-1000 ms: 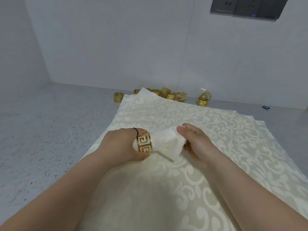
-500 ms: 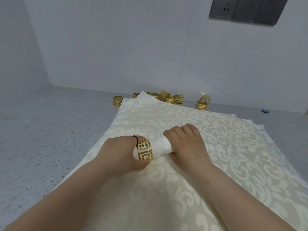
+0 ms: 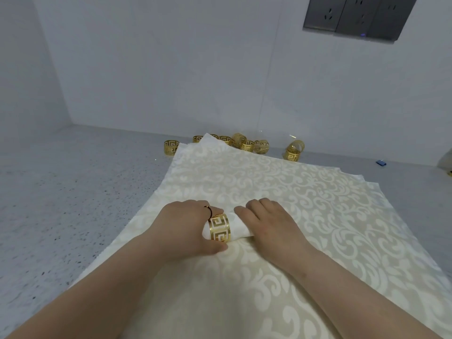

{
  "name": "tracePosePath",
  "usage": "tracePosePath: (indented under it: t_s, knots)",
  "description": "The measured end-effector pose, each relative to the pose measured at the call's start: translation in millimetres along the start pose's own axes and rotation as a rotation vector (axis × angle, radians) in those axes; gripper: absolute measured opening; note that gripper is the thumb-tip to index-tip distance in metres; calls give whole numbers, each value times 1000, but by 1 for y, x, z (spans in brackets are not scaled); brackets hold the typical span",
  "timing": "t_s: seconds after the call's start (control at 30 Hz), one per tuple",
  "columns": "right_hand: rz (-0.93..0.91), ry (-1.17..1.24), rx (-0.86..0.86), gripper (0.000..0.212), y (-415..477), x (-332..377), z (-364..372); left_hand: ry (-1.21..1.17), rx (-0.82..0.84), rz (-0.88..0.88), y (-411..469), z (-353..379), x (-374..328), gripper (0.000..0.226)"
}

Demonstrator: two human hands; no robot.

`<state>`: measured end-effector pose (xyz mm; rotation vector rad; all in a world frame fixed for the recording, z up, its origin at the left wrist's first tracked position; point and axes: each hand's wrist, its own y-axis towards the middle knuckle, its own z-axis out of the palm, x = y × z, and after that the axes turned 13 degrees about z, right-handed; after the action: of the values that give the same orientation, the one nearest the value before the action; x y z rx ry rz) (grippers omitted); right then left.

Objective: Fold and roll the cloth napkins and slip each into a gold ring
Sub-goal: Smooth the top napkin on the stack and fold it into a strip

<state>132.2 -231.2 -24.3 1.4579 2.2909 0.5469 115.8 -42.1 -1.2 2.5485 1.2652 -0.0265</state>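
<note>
The rolled napkin (image 3: 238,228) lies with its long axis left to right, between both hands, on the spread patterned cloths (image 3: 305,192) near their left edge. The left hand (image 3: 186,226) grips the gold ring (image 3: 219,227) around the roll's left end; the right hand (image 3: 269,226) curls over its right end.

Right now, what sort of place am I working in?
Probably an indoor counter or worktop set against a wall: a speckled grey surface, plain white walls meeting in a corner, and a row of grey sockets above.
</note>
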Motion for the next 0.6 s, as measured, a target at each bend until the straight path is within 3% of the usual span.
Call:
tracePosePath:
  t_s: [0.07,0.23,0.33,0.43,0.6]
  knots:
    - [29,83,111,63,-2,0,-4,-2,24,-15,-1,-2,-2,85]
    - [142,380,519,70,-4,-10,-39,-105,72,-98,-24,-15,11,105]
    - [169,435,460,70,-4,-7,-47,-229,-21,-167,-50,-17,20,84]
    - [49,419,367,67,2,14,-38,-351,-131,-206,-65,-13,24,53]
    - [22,346,246,42,5,32,-30,-410,-106,-261,-65,-10,26,48]
